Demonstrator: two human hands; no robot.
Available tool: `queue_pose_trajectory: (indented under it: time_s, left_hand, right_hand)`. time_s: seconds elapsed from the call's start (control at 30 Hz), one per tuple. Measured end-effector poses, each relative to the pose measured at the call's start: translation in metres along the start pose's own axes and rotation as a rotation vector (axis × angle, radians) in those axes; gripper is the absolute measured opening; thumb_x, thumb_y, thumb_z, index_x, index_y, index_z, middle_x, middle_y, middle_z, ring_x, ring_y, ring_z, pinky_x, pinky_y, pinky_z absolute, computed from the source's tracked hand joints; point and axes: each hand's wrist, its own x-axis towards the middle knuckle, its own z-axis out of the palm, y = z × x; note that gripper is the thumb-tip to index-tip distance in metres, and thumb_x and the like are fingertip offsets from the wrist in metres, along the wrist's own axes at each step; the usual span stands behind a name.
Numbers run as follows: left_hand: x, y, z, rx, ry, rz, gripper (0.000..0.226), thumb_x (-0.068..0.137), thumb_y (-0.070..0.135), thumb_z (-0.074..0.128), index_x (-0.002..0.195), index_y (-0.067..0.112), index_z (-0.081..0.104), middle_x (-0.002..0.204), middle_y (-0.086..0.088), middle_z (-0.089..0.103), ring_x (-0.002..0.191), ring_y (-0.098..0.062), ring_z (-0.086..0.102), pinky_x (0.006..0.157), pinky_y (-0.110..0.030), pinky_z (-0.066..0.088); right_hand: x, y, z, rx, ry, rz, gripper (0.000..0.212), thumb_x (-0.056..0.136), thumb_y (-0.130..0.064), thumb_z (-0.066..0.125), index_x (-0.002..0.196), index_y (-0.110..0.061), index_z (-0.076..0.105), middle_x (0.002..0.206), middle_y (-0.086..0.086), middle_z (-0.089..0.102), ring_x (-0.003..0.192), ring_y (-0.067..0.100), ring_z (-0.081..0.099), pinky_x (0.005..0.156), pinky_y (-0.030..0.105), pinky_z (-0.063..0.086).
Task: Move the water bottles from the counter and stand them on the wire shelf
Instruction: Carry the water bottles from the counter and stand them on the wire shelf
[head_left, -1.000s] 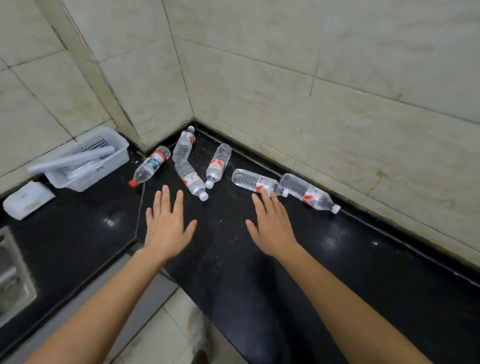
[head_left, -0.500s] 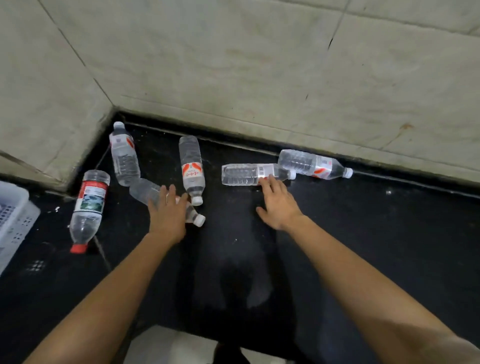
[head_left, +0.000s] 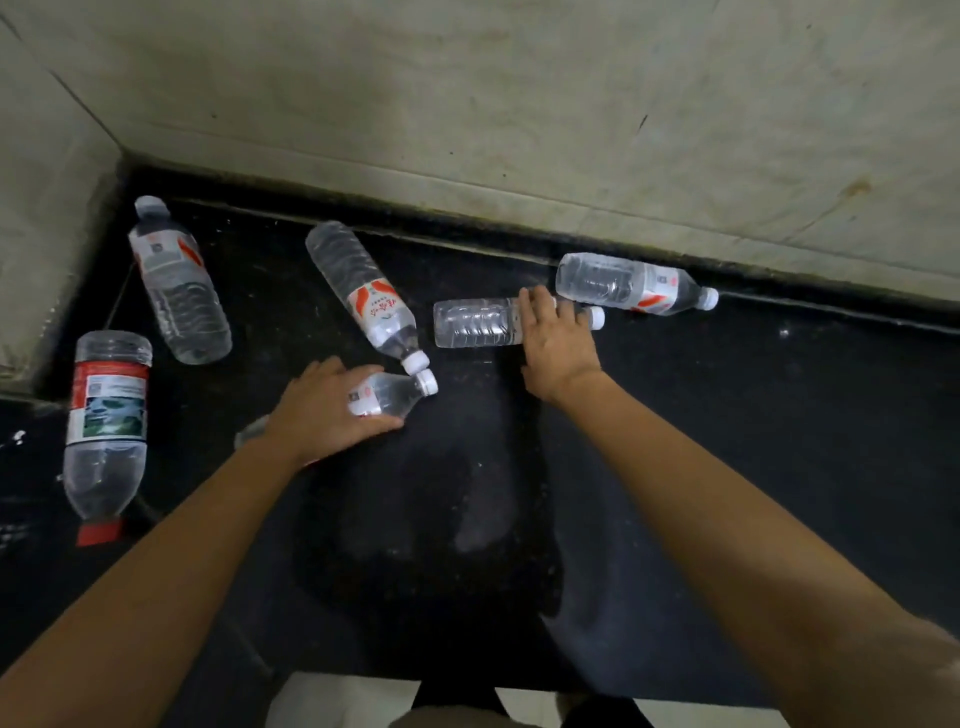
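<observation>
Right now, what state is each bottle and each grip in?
Red-capped clear plastic bottle at far left, lying, capped, not held.
White-capped clear plastic bottle in the corner, lying, capped, not held.
White-capped clear middle bottle, lying diagonally, capped, not held.
White-capped clear bottle along the wall, lying, capped, not held.
Left grip, curled round the nearest white-capped clear bottle, lying.
Right grip, curled over the remaining white-capped clear bottle, lying.
</observation>
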Motion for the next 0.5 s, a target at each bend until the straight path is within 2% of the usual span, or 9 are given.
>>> queue_pose_trajectory:
  time_s: [0.07, 0.13, 0.23, 0.37, 0.5]
  left_hand:
    - [-0.006, 0.011, 0.019, 0.065, 0.104, 0.017, 0.074, 0.079, 0.072, 0.065, 0.14, 0.034, 0.05, 0.121, -0.008, 0.058, 0.114, -0.034, 0.054, 0.095, -0.049, 0.044]
    - [-0.011, 0.019, 0.033, 0.156, 0.204, 0.03, 0.073, 0.081, 0.07, 0.064, 0.138, 0.026, 0.05, 0.122, -0.009, 0.062, 0.111, -0.035, 0.058, 0.089, -0.049, 0.043]
    - [-0.012, 0.024, 0.039, 0.189, 0.188, -0.029, 0.079, 0.08, 0.064, 0.065, 0.145, 0.025, 0.042, 0.132, -0.01, 0.058, 0.118, -0.035, 0.055, 0.094, -0.051, 0.041]
    - [-0.018, 0.037, 0.041, 0.152, 0.1, -0.143, 0.083, 0.083, 0.061, 0.065, 0.148, 0.02, 0.034, 0.142, -0.017, 0.049, 0.127, -0.04, 0.049, 0.102, -0.055, 0.04]
    - [-0.041, 0.067, 0.057, 0.141, 0.103, -0.186, 0.083, 0.088, 0.066, 0.058, 0.148, 0.016, 0.033, 0.144, -0.016, 0.047, 0.128, -0.038, 0.048, 0.103, -0.054, 0.04]
  right_hand:
    - [0.004, 0.004, -0.001, -0.058, 0.043, -0.003, 0.091, 0.085, -0.042, 0.071, 0.154, -0.007, 0.023, 0.147, 0.017, 0.033, 0.129, 0.035, 0.04, 0.108, 0.045, 0.036]
    - [0.009, 0.011, 0.001, 0.003, 0.01, -0.003, 0.08, 0.085, -0.037, 0.071, 0.148, -0.011, 0.03, 0.141, 0.015, 0.039, 0.13, 0.035, 0.039, 0.112, 0.046, 0.033]
    - [0.006, 0.022, 0.015, 0.364, -0.094, 0.052, 0.079, 0.089, -0.026, 0.071, 0.151, -0.021, 0.024, 0.144, 0.014, 0.043, 0.133, 0.038, 0.042, 0.11, 0.051, 0.037]
    - [-0.037, 0.027, 0.05, 0.705, -0.114, 0.098, 0.086, 0.084, -0.036, 0.074, 0.151, -0.031, 0.021, 0.14, 0.015, 0.042, 0.127, 0.041, 0.043, 0.105, 0.051, 0.041]
    - [-0.108, 0.032, 0.085, 0.826, -0.1, 0.17, 0.085, 0.084, -0.032, 0.072, 0.148, -0.045, 0.017, 0.131, 0.01, 0.037, 0.122, 0.04, 0.044, 0.098, 0.049, 0.046]
